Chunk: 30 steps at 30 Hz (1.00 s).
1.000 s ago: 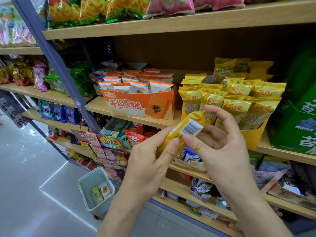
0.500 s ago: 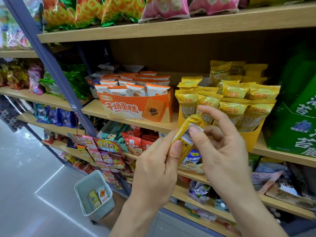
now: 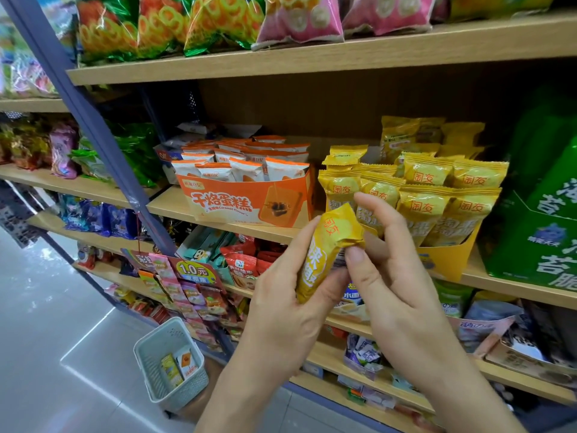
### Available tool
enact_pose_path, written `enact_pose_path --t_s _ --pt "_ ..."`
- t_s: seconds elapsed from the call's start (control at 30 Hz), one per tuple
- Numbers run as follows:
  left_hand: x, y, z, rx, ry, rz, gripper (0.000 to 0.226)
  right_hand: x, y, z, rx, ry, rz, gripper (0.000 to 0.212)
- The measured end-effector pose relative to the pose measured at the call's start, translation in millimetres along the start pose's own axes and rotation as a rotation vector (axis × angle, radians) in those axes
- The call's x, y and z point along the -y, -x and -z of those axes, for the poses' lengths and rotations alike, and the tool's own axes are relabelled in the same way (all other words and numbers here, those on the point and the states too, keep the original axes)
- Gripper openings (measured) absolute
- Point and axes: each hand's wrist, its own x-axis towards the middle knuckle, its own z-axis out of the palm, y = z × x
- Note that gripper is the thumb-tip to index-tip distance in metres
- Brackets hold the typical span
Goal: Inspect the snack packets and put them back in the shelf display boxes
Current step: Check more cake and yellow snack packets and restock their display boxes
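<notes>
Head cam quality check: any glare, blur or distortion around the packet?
Head view: wide-angle bend bows the shelf edge and blue upright; bright glare on the floor; the yellow packet in both hands is readable, lettering slightly soft; left hand and right hand evenly lit, no harsh shadows.

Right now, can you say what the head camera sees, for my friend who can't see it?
Two hands, left hand and right hand, hold one yellow snack packet in front of store shelves. Behind it, a yellow display box holds matching packets, beside an orange cake box. A pale basket sits on the floor.
</notes>
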Motion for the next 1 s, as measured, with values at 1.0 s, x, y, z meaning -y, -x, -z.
enact_pose_path --t_s 1.0 --pt "-29 -125 11 -0.031 -0.258 -0.141 0.032 101 -73 118 -0.692 0.344 0.621 0.019"
